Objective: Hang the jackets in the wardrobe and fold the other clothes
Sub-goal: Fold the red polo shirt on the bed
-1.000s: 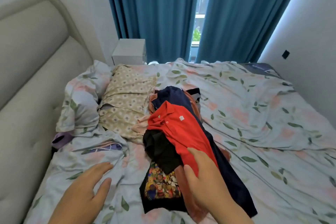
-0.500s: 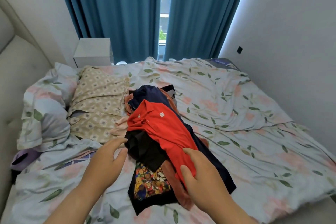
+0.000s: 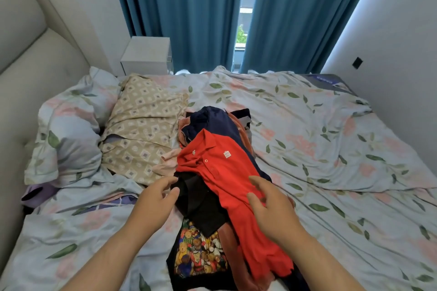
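- Though lying just left of the pile, of no concern for the coming move: floral pillow and beige pillow, both on the bed.
- Left hand: hovering at the pile's left edge, fingers straight and loosely spread, thumb apart, gripping nothing. Fingertips just beside the black shirt and close under the polo's left sleeve; touching or not, cannot tell.
- Polo: red, topmost on the pile, mid-bed, straight ahead of both hands. Long axis slanting from collar, far and slightly left, down to hem, near and right, beside the right wrist. Draped over the black shirt, a bear-print tee, a rust garment and a navy garment.
- Right hand: over the polo's middle, fingers relaxed and a little bent, thumb apart, pinching no visible fold. By far the nearer hand to the polo.
- Judged next: probably lifting the polo off for folding. Calls for closing the right hand on body cloth, sending the left a short way right to sleeve or shoulder, then pulling along the slant rather than across it, to avoid dragging the shirts beneath.
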{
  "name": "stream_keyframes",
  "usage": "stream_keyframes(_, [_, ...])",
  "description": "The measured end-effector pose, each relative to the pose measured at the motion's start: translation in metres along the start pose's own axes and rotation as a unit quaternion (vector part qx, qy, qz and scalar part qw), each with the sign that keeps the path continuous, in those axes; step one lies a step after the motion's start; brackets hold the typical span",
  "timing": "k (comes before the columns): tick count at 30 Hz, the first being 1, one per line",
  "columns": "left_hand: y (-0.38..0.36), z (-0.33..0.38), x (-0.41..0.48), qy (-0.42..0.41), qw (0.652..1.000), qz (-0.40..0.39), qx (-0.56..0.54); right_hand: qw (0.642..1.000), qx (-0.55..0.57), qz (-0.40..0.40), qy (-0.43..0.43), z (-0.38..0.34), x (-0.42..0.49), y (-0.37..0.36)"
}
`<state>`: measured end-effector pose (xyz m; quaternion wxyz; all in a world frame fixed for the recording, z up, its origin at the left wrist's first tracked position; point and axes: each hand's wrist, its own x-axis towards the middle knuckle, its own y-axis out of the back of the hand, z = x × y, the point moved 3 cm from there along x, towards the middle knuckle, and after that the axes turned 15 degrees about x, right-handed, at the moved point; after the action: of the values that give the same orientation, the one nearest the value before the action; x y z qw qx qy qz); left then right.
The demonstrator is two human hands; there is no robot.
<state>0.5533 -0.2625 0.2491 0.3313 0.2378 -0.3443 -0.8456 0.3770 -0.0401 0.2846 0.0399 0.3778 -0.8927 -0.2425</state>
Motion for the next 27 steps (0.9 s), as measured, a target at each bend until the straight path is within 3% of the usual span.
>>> stream_keyframes(9, [-0.094, -0.069, 0.142, 0.042, 0.998, -0.017, -0.051, 0.999, -0.022, -0.031, 0.034, 0.096, 0.157, -0.072])
stream_keyframes(13, [-0.135, -0.117, 0.205, 0.110, 0.987, 0.013, -0.116, 0.996, -0.047, -0.004, 0.077, 0.142, 0.235, -0.105])
stream_keyframes(18, [-0.166, -0.164, 0.264, 0.174, 0.979, 0.033, -0.104, 0.988, -0.095, 0.035, 0.114, 0.160, 0.327, -0.126])
stream_keyframes(22, [-0.181, -0.169, 0.288, 0.130, 0.982, -0.056, -0.127, 0.988, -0.142, -0.010, 0.058, 0.158, 0.360, -0.132])
stream_keyframes(25, [-0.179, -0.159, 0.292, 0.110, 0.983, -0.060, -0.136, 0.963, -0.261, -0.034, 0.052, 0.143, 0.351, -0.135])
stream_keyframes(27, [-0.175, -0.150, 0.291, 0.097, 0.978, -0.066, -0.174, 0.960, -0.268, -0.071, 0.042, 0.137, 0.340, -0.131])
